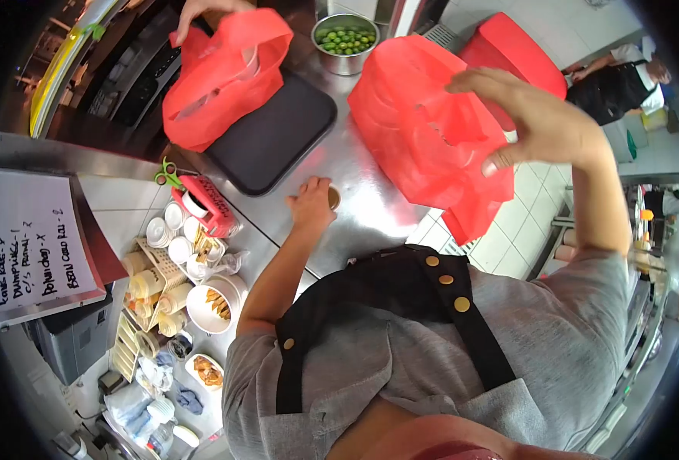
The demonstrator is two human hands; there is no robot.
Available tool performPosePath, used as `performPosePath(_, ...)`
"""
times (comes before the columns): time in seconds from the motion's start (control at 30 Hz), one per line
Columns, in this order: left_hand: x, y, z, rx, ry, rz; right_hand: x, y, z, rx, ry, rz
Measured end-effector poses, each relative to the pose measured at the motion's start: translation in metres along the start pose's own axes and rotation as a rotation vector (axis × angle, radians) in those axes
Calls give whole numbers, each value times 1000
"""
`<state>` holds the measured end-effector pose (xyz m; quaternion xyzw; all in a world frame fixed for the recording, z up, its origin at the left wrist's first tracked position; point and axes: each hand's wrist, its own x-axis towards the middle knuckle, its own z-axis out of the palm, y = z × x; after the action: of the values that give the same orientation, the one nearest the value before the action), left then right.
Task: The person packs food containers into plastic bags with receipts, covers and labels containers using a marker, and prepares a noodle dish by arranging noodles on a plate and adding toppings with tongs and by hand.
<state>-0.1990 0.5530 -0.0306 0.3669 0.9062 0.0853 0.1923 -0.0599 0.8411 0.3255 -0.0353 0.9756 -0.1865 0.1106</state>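
My left hand [312,205] is closed on a small round sauce cup [334,198] with brown contents, low over the steel counter [370,222]. My right hand [543,115] is raised, its thumb and fingers spread apart beside a red plastic bag [401,115]. That bag stands puffed up on the counter's right side; what is inside is hidden. A second red bag [224,84] with a pale container showing through rests over a black tray [278,138]. Another person's hand [205,11] is at its top.
A steel pot of small green limes [346,40] stands at the back. Along the left are green-handled scissors [168,173], a red tape dispenser [210,207], white lids, a crate of squeeze bottles [149,284] and a white tub [215,307]. A person in an apron [616,84] stands far right.
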Motion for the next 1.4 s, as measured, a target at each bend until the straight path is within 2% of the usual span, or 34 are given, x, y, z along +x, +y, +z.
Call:
performPosePath(0.03,-4,1,5,9,-70,-28,-22,-4,4,58,12,114)
performPosePath(0.17,-7,25,-22,91,-108,-4,-86,10,58,-1,148,184)
performPosePath(0.23,3,59,-65,-21,418,297,-92,2,85,-92,231,312)
performPosePath(0.3,12,107,-133,-277,546,555,-81,9,117,-173,359,352)
performPosePath(0.33,13,130,-158,-320,634,700,-74,14,127,-197,388,350)
performPosePath(0.37,11,156,-178,-349,635,782,-68,25,138,-211,406,310)
performPosePath(0.47,41,202,-176,-265,746,777,-47,40,127,-199,444,214)
performPosePath(0.53,85,207,-175,17,246,668,-39,61,107,580,720,72)
performPosePath(0.57,90,206,-179,7,253,648,-40,76,98,740,896,55)
performPosePath(0.6,94,203,-189,-265,269,665,-35,84,81,898,1075,34)
performPosePath(0.63,99,200,-199,-536,287,681,-31,85,63,1008,1063,-105)
performPosePath(0.67,105,197,-210,-543,307,672,-25,79,43,1117,1045,-244)
performPosePath(0.73,113,186,-239,-1497,-5,684,-13,98,24,1120,913,-329)
performPosePath(0.8,91,169,-288,-1788,74,649,10,83,6,1184,948,-340)
performPosePath(0.83,90,160,-303,-1754,189,796,17,71,-7,1164,1044,-205)
performPosePath(0.87,87,151,-315,-1703,301,940,26,74,-16,1155,1078,-272)
performPosePath(0.9,78,148,-326,-1653,386,826,32,78,-29,1105,1060,-386)
performPosePath(0.93,72,143,-338,-1648,412,818,37,77,-43,1051,1044,-497)
performPosePath(1.0,59,126,-360,-1575,653,982,46,54,-75,968,1077,-465)
performPosePath(1.03,44,111,-379,-1566,575,1078,55,44,-90,978,1082,-481)
performPosePath(1.1,17,101,-408,-1517,574,1066,75,34,-119,1012,1027,-518)
performPosePath(1.13,8,102,-419,-1468,653,965,88,35,-130,1035,968,-548)
performPosePath(1.17,-7,100,-430,-1400,643,896,110,56,-147,1052,857,-561)
performPosePath(1.23,-13,80,-434,-1257,806,745,142,59,-156,1146,558,-778)
performPosePath(1.27,-28,71,-440,-1186,750,666,160,34,-147,1183,572,-793)
performPosePath(1.3,-33,60,-441,-1172,848,538,178,8,-139,1221,586,-809)
performPosePath(1.33,-35,49,-443,-1153,945,412,195,-5,-135,1216,801,-624)
performPosePath(1.4,-37,21,-441,-1188,1015,400,218,-14,-128,1243,751,-719)
